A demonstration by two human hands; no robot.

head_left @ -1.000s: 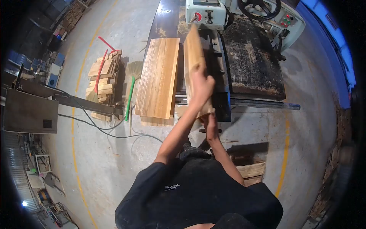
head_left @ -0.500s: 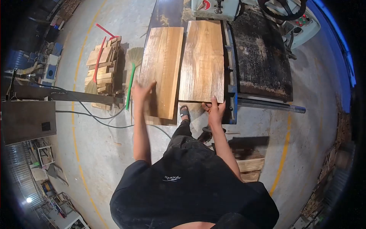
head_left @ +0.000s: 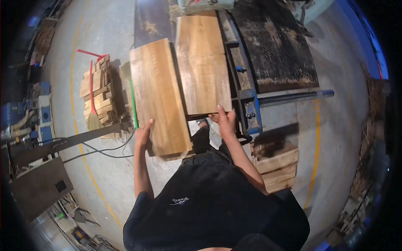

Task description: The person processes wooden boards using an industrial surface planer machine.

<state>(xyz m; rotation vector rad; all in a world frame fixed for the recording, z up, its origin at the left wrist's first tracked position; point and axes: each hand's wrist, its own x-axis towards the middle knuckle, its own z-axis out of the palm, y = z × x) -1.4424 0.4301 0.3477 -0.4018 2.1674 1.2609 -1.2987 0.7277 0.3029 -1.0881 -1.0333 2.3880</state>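
Note:
Two wide wooden boards lie side by side in front of me. My left hand (head_left: pixel 144 131) grips the left edge of the left board (head_left: pixel 159 96) near its lower end, thumb on top and fingers hidden beneath. At the lower right corner of the right board (head_left: pixel 203 62), my right hand (head_left: pixel 225 120) holds the near edge, thumb on the top face and fingers under it. The far end of the right board reaches the machine (head_left: pixel 205 5). A narrow gap separates the boards.
A dark bed (head_left: pixel 272 46) and blue-edged frame (head_left: pixel 251 98) stand at the right. Stacked wood pieces (head_left: pixel 98 90) with red-handled and green-handled brooms are at the left. More planks (head_left: pixel 276 169) lie at lower right. A metal beam (head_left: pixel 79 140) and cables extend from the left.
My left hand has closed on the left board's edge, and that board now sits nearer my body. The right board has advanced toward the machine. The whole view has shifted and turned.

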